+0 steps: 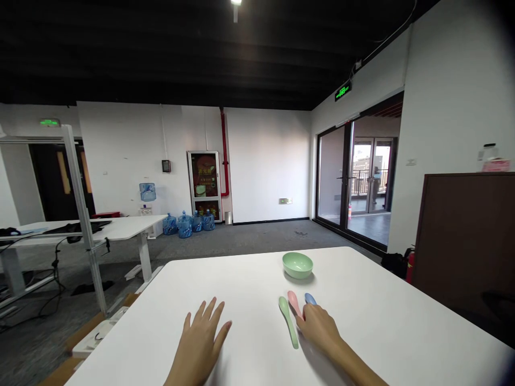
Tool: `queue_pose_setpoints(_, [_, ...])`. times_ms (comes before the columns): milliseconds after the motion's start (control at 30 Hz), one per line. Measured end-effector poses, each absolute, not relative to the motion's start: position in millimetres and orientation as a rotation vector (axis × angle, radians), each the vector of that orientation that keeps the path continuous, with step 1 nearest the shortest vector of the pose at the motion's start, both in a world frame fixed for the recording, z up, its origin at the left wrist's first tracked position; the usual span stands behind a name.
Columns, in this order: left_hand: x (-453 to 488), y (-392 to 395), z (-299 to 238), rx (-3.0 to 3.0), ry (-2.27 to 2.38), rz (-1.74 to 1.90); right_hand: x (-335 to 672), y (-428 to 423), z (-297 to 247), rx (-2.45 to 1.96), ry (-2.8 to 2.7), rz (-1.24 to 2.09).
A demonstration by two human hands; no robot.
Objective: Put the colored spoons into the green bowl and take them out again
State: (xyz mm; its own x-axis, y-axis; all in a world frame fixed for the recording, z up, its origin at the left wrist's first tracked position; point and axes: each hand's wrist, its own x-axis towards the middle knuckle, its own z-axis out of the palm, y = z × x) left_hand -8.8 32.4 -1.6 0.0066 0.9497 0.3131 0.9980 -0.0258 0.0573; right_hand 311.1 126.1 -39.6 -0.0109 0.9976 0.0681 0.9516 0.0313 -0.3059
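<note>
Palm down and fingers spread, my left hand [200, 338] is over the left part of the white table [249, 289], holding nothing. My right hand [319, 327] is closed at the handle of a pink spoon [294, 303]; the grip itself is partly hidden by the fingers. Just left of it, a light green spoon [288, 321] lies on the tabletop with its bowl pointing away from me. Beyond my right knuckles shows the bowl end of a blue spoon [309, 298], its handle covered by the hand. A light green bowl [298, 266] stands upright behind the spoons.
On the left is another white table [132, 227] with cables and a metal post [82, 214]. Several blue water jugs [185, 224] stand by the far wall. A dark brown cabinet [466, 236] rises at the right, near glass doors [346, 177].
</note>
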Motion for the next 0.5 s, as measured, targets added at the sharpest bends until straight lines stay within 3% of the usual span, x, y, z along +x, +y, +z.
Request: queue_pose_setpoints(500, [-6.8, 30.8, 2.0, -2.088, -2.073, -0.404, 308.6, 125.7, -49.6, -2.032, -2.051, 0.243])
